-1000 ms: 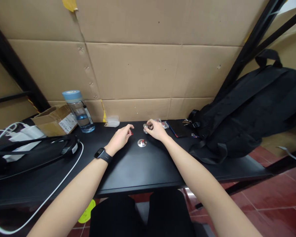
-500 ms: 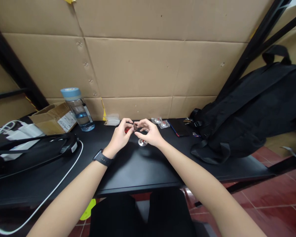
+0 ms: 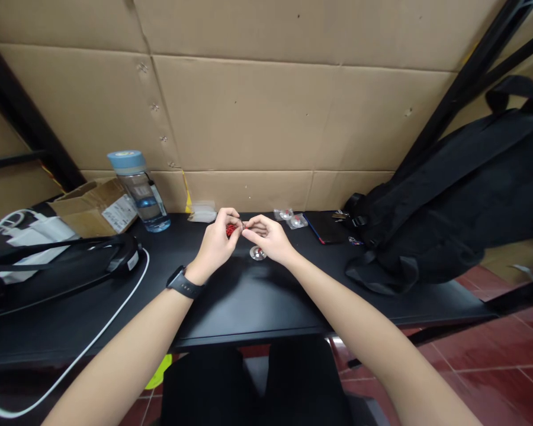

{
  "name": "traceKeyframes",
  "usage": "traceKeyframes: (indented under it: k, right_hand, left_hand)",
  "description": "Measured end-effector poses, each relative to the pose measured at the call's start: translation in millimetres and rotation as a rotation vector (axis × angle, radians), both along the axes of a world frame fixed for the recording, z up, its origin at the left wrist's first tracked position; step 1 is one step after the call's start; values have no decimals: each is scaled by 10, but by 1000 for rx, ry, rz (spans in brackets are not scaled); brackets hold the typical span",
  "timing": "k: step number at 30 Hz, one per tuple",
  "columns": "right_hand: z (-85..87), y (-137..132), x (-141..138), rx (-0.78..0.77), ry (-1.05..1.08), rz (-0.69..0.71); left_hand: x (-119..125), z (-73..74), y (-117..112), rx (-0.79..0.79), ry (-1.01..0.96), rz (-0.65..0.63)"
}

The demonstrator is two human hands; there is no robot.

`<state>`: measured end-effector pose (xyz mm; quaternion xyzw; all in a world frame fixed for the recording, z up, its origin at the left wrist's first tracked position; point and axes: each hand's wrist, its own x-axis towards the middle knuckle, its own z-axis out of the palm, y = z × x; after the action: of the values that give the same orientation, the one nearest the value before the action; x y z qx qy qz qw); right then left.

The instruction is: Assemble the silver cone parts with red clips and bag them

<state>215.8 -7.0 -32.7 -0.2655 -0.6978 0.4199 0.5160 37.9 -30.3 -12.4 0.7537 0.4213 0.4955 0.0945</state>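
Note:
My left hand, with a black watch on its wrist, pinches a small red object just above the black desk. Fingertip to fingertip with it, my right hand pinches a tiny silver piece I cannot name. Directly below my right hand a small round silver disc lies on the desk. Two small clear packets lie behind the hands near the cardboard wall.
A water bottle and an open cardboard box stand at the back left. A black strap, white cables and chargers lie left. A dark phone and a black backpack occupy the right.
My right hand drew back from the items near the wall and came to meet my left hand, which rose from the desk with the red object. The view tilted slightly down.

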Motion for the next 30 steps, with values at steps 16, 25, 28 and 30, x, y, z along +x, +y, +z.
traceKeyframes:
  k: [16, 25, 28, 30]
  right_hand:
    - [70, 82, 171, 257, -424, -77]
    - [20, 300, 323, 282, -480, -189]
    - [-46, 414, 478, 386, -685, -289]
    - [-107, 480, 571, 389, -812, -335]
  left_hand:
    - [14, 35, -46, -90, 61, -71]
    - [-80, -79, 85, -171, 186, -53]
    - [-129, -158, 149, -192, 226, -117]
    - [-145, -206, 179, -212, 267, -150]
